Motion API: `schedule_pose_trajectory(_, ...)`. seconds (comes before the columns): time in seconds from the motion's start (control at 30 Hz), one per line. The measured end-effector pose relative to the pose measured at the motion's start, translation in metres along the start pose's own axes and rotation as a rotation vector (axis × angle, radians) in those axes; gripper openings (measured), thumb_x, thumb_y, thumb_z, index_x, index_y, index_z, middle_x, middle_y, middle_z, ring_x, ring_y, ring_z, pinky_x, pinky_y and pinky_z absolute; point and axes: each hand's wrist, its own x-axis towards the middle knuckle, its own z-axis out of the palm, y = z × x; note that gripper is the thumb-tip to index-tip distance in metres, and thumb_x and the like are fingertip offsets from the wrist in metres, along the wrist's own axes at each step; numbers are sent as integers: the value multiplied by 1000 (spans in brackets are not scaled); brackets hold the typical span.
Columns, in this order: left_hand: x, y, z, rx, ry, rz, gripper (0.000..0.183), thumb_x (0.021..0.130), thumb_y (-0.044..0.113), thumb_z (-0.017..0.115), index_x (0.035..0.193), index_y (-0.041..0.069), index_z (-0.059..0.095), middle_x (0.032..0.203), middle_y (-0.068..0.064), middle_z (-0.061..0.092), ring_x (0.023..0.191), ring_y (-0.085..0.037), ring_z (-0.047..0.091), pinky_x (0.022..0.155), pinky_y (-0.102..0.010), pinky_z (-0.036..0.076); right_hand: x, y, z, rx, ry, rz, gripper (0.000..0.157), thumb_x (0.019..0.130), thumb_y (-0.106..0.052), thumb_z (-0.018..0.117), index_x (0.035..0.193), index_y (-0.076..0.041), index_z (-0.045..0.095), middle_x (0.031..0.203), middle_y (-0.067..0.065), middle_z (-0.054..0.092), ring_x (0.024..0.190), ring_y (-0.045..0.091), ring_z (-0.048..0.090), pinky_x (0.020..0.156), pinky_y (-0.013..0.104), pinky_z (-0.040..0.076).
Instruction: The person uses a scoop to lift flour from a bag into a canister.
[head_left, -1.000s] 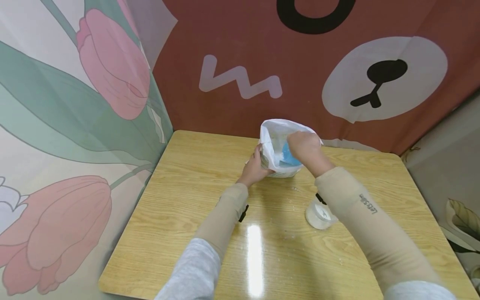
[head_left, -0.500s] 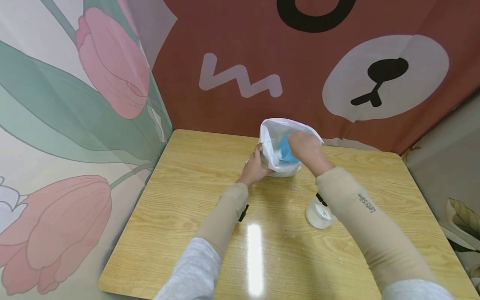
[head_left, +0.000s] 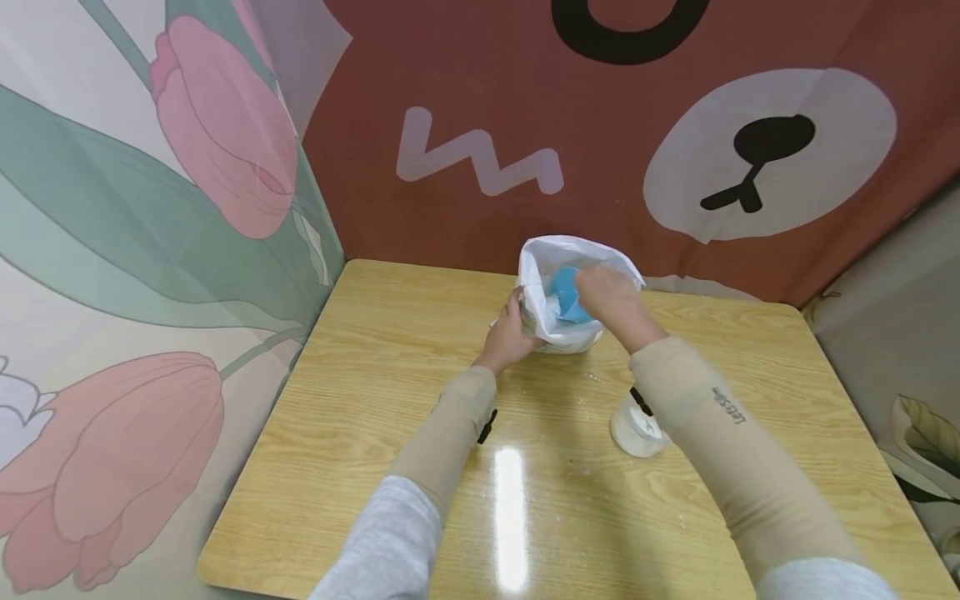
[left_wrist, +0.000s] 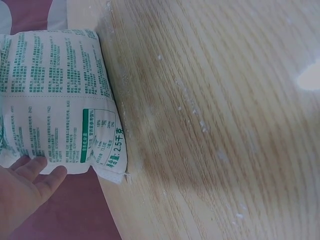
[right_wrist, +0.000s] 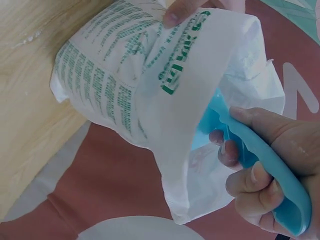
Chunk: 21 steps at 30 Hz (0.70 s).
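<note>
A white flour bag (head_left: 570, 337) with green print stands near the table's back edge, its mouth wide. My left hand (head_left: 508, 337) grips its left side; in the left wrist view the fingers (left_wrist: 42, 175) lie against the printed side. In the right wrist view the left thumb (right_wrist: 181, 12) presses the front near the rim. My right hand (head_left: 611, 296) reaches over the mouth and holds a blue scoop (right_wrist: 272, 162), fingers curled round the handle. Inside the bag is the scoop's bowl (head_left: 567, 293), with white powder at its left edge. The bottom of the bag is hidden.
A round clear container (head_left: 637, 429) with white contents stands on the wooden table (head_left: 390, 392), below the right wrist and partly covered by its sleeve. Specks of white powder (left_wrist: 202, 125) lie on the wood. A printed curtain (head_left: 465, 225) hangs right behind the table.
The scoop has turned and shifted slightly left inside the bag, and its bowl shows more, with powder at its edge. The left hand and the bag have stayed almost still.
</note>
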Motion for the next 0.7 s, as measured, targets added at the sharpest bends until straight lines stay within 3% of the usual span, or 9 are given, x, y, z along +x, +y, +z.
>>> schedule_pose_trajectory(0.23,0,1,0,-4,5,4,99,71,32,75,143,14,8,137,-14,34,117,-27,42,93,-38,37,1,3,4,57,28,-7,6,83,-2,53,81,1,58,81,18,59,77,35,57,62,45,48)
schedule_pose_trajectory(0.4,0,1,1,1,6,3,99,71,30,75,142,14,9,136,-16,34,116,-28,43,92,-39,38,2,7,4,114,5,9,7,84,-5,57,83,1,57,83,17,59,79,33,56,67,43,46)
schedule_pose_trajectory(0.7,-1,1,0,1,12,11,100,70,32,75,143,13,9,137,-15,34,116,-27,43,92,-40,38,5,13,5,200,-18,48,12,84,-6,58,76,2,58,69,9,54,66,23,49,62,35,44)
